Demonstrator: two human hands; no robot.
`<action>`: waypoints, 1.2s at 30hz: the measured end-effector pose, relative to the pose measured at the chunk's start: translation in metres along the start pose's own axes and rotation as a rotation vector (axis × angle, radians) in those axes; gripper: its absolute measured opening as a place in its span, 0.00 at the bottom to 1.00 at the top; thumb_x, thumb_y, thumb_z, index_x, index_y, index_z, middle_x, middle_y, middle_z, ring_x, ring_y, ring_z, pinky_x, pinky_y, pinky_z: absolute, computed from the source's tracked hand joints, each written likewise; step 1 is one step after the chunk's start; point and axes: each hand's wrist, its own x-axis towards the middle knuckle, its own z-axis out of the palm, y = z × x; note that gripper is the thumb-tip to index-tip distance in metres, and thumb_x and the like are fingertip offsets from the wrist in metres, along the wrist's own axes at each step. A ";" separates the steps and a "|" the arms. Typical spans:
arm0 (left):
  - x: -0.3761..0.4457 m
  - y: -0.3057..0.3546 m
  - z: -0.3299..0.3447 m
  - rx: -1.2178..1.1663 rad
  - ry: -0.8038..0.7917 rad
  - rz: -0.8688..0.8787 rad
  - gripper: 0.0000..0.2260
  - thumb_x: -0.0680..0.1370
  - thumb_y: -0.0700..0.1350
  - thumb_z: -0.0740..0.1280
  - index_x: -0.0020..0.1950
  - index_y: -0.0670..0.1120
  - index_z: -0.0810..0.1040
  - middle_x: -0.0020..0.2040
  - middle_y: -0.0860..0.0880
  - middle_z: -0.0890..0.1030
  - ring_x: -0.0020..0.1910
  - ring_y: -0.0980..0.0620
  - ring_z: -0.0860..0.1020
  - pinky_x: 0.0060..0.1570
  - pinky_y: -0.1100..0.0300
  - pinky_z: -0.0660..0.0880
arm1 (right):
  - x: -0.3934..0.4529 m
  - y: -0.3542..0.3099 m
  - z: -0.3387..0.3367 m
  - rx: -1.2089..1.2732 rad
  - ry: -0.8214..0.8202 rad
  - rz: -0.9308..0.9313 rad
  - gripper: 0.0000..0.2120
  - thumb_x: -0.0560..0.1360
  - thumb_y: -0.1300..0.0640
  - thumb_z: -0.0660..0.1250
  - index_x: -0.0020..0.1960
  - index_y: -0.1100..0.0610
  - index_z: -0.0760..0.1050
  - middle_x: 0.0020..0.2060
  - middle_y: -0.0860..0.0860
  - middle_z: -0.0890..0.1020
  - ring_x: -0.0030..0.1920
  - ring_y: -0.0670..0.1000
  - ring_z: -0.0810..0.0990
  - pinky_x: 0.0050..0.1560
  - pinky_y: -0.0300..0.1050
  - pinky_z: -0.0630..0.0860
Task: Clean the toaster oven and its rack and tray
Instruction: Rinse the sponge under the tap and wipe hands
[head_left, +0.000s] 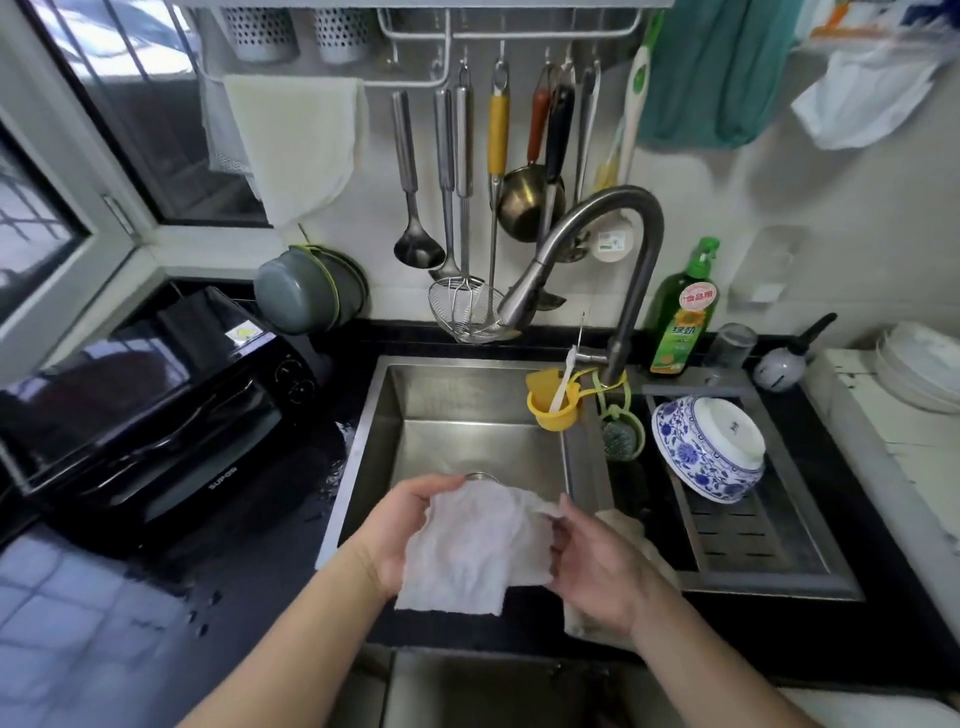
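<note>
At far left, on the dark wet table (249, 582), a black toaster oven (150, 405) with its glass door closed, standing just beside the left rim of the steel sink (374, 415). Behind it, against the far wall, grey bowls (306, 293) stacked on their side. Near the middle, over the near part of the sink, a white cloth (478, 551) spread between both hands: left hand (405, 535) gripping the upper left edge, fingers curled behind the cloth; right hand (592, 571) pinching the right edge with thumb and fingers. Above, a curved faucet (613, 244) and a row of hanging utensils (467, 182). Right of the faucet, a green bottle (683, 312), then a blue and white bowl (711, 452) lying upside down, tilted, in the drain tray (753, 540). At far right, stacked white plates (919, 364).
</note>
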 end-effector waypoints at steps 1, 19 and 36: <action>-0.001 0.002 -0.004 0.040 0.021 -0.020 0.15 0.77 0.42 0.69 0.61 0.37 0.79 0.55 0.39 0.81 0.53 0.39 0.81 0.59 0.47 0.76 | 0.001 -0.005 0.000 -0.081 0.035 -0.034 0.14 0.79 0.56 0.67 0.58 0.65 0.80 0.50 0.62 0.83 0.51 0.61 0.82 0.59 0.59 0.76; 0.006 0.041 0.007 0.534 0.109 0.409 0.22 0.83 0.27 0.56 0.65 0.45 0.82 0.59 0.36 0.84 0.58 0.40 0.84 0.55 0.48 0.83 | -0.011 -0.081 -0.006 -0.691 0.073 -0.464 0.19 0.81 0.69 0.59 0.60 0.50 0.80 0.49 0.58 0.83 0.46 0.60 0.82 0.48 0.61 0.78; 0.069 -0.011 0.079 0.207 0.160 0.175 0.19 0.84 0.36 0.50 0.53 0.36 0.82 0.42 0.39 0.85 0.37 0.45 0.85 0.37 0.55 0.82 | -0.048 -0.091 0.014 -0.562 -0.276 -0.075 0.19 0.78 0.65 0.66 0.68 0.61 0.73 0.63 0.62 0.79 0.64 0.59 0.79 0.68 0.55 0.73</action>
